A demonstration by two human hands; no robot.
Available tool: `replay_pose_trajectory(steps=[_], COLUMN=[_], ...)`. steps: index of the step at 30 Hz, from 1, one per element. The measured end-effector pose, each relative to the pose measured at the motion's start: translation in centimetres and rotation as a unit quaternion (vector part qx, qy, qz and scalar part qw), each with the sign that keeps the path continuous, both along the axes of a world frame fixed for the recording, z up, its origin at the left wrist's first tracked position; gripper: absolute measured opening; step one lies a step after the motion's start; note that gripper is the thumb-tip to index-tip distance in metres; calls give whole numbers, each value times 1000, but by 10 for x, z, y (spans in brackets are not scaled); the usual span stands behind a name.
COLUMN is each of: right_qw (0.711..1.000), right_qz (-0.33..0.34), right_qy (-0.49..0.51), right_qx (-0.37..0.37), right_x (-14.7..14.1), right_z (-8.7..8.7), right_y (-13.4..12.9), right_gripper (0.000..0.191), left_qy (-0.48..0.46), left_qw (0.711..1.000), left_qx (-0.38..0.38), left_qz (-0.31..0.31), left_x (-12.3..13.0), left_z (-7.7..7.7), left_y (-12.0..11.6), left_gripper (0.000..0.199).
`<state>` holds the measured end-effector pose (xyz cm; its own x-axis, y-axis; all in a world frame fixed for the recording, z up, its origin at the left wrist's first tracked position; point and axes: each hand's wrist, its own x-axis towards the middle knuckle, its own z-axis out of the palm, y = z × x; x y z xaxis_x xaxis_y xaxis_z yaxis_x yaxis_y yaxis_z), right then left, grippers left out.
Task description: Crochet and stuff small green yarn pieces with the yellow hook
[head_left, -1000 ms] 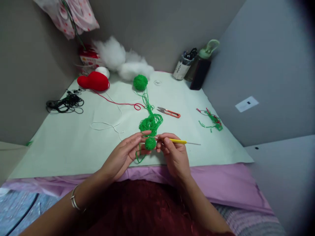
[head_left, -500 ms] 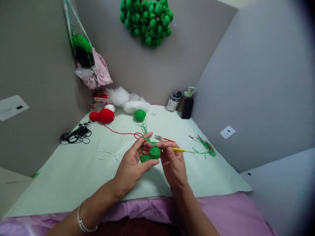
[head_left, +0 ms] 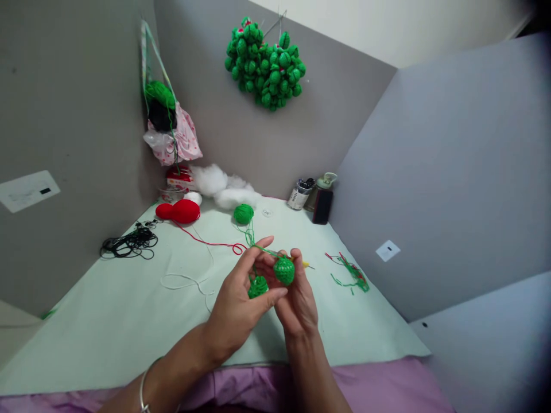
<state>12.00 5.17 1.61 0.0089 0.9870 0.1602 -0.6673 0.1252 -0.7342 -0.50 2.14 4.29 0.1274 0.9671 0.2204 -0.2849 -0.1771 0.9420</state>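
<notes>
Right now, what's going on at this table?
A person has a small green ball between the left hand and right hand, above the table. Green yarn runs over the left index finger to it. A yellow-handled tool pokes out from behind the right hand, mostly hidden. A second green piece is by the left palm. Behind sit a green yarn ball, a red bulbous piece and white fluff.

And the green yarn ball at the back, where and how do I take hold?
I'd come down on the green yarn ball from above and pinch its left and right sides at mid-height. It is round, its top looks uncovered, white stuffing lies close behind, and loose green strands trail from its front.
</notes>
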Motion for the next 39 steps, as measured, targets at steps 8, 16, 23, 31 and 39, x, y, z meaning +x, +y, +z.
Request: replay_pose_trajectory(steps=[8,16,23,31,39], right_qw=[968,918,901,878,907], right_qz=[-128,-134,-148,-210,-145], right_qy=[-136,-250,-274,-297,-254], right_qx=[166,278,302,312,304], right_x=[-6,-10,-12,-17,-15], right_z=[13,9,12,15,11], right_y=[-16,-28,-30,-33,-35], right_gripper=[13,20,20,22,24], left_qy=[-30,-54,-45,53,3], left_qw=[999,996,998,991,998], left_qx=[-31,-63,-43,20,-15], left_qz=[-24,31,30,119,66], left_x=[-17,-26,-33,-33,-37], left_z=[7,-1,3,-3,-4], left_y=[-5,-8,-12,-14,-17], left_gripper=[73,66,64,56,66])
